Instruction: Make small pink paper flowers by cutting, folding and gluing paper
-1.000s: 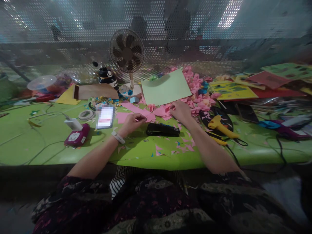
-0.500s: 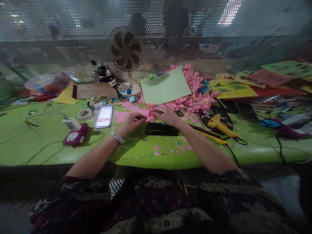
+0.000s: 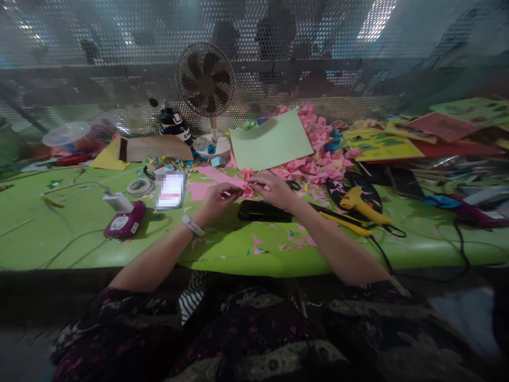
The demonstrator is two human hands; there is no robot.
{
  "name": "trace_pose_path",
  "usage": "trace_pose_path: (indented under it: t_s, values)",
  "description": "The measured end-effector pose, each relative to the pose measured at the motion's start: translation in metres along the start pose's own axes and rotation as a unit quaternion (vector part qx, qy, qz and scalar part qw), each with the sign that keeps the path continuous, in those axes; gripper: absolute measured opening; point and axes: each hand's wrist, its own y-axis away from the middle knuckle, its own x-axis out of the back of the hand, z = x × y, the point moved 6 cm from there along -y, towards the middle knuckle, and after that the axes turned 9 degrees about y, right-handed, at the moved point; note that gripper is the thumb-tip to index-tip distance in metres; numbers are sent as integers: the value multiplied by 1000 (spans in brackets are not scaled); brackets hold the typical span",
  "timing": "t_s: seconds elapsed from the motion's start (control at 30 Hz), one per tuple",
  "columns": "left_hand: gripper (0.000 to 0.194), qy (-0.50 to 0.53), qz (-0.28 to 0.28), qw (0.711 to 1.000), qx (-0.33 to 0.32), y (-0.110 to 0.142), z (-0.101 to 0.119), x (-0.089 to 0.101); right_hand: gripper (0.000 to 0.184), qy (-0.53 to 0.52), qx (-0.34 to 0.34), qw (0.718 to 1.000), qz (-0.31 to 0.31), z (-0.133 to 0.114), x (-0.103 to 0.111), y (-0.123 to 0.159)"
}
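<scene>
Both of my hands meet over the middle of the green table (image 3: 222, 249). My left hand (image 3: 220, 199) is closed in a pinch at a small folded piece of pink paper (image 3: 247, 189). From the other side my right hand (image 3: 274, 190) pinches the same piece, its fingers pointing left. The fingertips partly hide the piece. Pink paper strips (image 3: 199, 191) lie just left of and behind my hands. Directly in front of my right wrist lies a black stapler (image 3: 264, 211). Behind, a heap of folded pink paper pieces (image 3: 318, 132) surrounds a pale green sheet (image 3: 272, 142).
A lit phone (image 3: 170, 190), a tape roll (image 3: 140, 186) and a purple power adapter (image 3: 126, 220) with cables are on the left. To the right are a yellow glue gun (image 3: 363, 206) and a yellow-black cutter (image 3: 345, 222). A fan (image 3: 205, 79) stands behind.
My left hand has moved slightly right and up, closer to the right fingertips. My right hand stays at the pink piece with a small finger shift.
</scene>
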Motion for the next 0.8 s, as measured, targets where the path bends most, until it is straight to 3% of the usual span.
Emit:
trace_pose_path:
  t_s: [0.17, 0.3, 0.5, 0.63, 0.8]
  values:
    - [18, -47, -6, 996, -82, 2, 14, -2, 35, 10, 40, 999, -22, -13, -5, 2]
    - [16, -55, -8, 992, -109, 3, 14, -4, 29, 8, 54, 998, -38, -18, -4, 3]
    - [17, -38, 4, 995, -91, 3, 7, -3, 24, 8, 37, 999, -28, -20, 1, 2]
    - [20, -41, -4, 997, -60, 2, 6, -4, 39, 12, -1, 999, -36, -16, 1, 3]
    - [22, -42, -22, 998, -48, 1, 7, -5, 36, 5, 22, 999, -48, -20, -1, 3]
